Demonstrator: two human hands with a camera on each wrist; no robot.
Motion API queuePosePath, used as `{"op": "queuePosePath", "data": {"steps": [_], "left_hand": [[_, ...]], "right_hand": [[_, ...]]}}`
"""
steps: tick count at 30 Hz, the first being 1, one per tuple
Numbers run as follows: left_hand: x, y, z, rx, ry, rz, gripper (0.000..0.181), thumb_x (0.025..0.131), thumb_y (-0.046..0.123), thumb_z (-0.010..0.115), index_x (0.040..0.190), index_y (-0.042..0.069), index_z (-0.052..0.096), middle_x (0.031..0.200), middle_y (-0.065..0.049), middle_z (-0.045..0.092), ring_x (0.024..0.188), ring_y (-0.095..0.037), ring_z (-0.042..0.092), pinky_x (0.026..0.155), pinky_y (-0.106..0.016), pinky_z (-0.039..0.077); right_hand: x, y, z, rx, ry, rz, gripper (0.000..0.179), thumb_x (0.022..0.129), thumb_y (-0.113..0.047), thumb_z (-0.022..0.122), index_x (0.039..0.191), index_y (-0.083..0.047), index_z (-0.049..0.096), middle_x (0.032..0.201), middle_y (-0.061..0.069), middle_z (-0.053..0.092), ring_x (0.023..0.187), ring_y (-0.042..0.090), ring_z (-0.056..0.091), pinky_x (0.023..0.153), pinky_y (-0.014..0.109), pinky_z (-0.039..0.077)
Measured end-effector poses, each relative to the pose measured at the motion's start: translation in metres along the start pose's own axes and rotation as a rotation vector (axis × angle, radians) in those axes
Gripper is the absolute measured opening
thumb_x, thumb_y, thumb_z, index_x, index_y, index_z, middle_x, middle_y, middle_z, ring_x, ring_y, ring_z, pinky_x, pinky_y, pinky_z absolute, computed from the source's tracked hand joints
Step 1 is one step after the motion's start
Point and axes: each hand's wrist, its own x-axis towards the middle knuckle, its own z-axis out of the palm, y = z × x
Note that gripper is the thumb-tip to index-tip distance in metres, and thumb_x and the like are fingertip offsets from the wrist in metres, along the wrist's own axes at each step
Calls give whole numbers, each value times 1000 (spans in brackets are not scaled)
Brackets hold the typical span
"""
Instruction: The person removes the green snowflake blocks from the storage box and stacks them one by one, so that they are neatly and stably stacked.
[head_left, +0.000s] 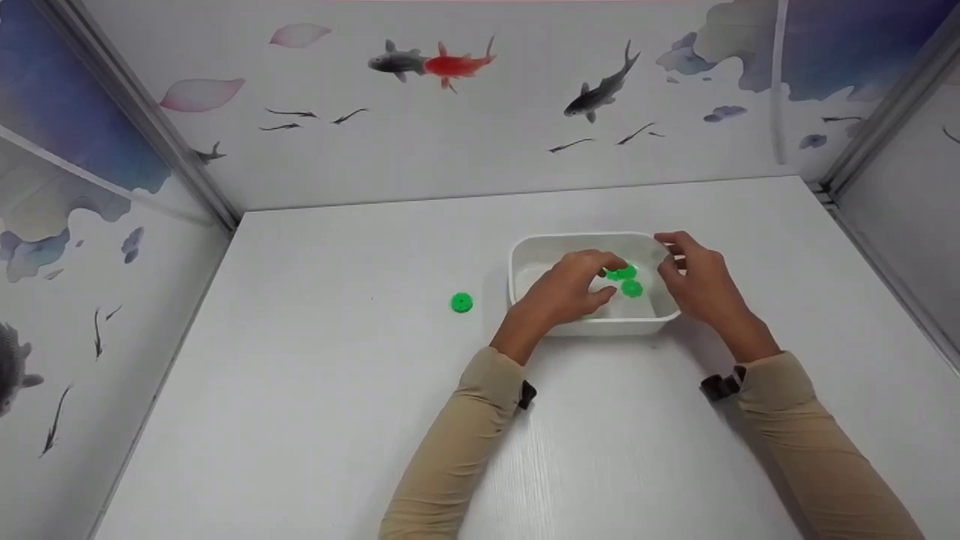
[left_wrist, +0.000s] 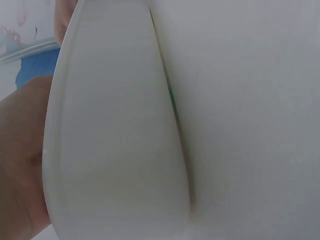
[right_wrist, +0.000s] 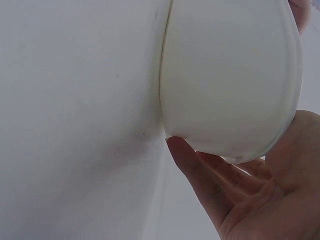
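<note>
A white rectangular plastic container [head_left: 592, 328] stands on the table with several small green toothed discs [head_left: 632, 289] inside. My left hand [head_left: 566, 289] reaches over its rim, fingers bent and thumb held apart; nothing shows between them. Its fingertips are near the discs, and I cannot tell whether they touch. At the container's right end, my right hand [head_left: 701, 285] grips the rim and end wall; in the right wrist view this hand [right_wrist: 270, 195] curls about the lower corner. Another green disc [head_left: 462, 302] lies on the table left of the container.
The white table [head_left: 315, 375] is bounded by a back wall [head_left: 465, 150] with printed fish and by side panels [head_left: 911, 150]. Dark wrist-worn devices [head_left: 721, 387] sit at both sleeve cuffs. In the left wrist view the container wall [left_wrist: 115, 125] hides most of the left hand.
</note>
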Motion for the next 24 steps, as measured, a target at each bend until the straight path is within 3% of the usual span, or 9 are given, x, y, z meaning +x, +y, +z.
{"op": "queuePosePath", "data": {"steps": [8, 24], "left_hand": [[16, 4, 10, 7, -67, -38, 41, 104, 10, 71, 145, 8, 67, 145, -6, 71, 130, -19, 69, 110, -22, 54], [38, 5, 27, -13, -105, -70, 41, 100, 9, 72, 141, 12, 71, 140, -1, 72, 126, -13, 67, 107, -22, 54]], "right_hand": [[0, -1, 0, 1, -4, 4, 49, 110, -14, 45, 158, -7, 48, 151, 31, 60, 133, 51, 63, 111, 68, 53], [0, 2, 1, -15, 23, -34, 46, 111, -13, 46, 156, -5, 50, 147, 31, 62, 129, 51, 65, 108, 69, 53]]}}
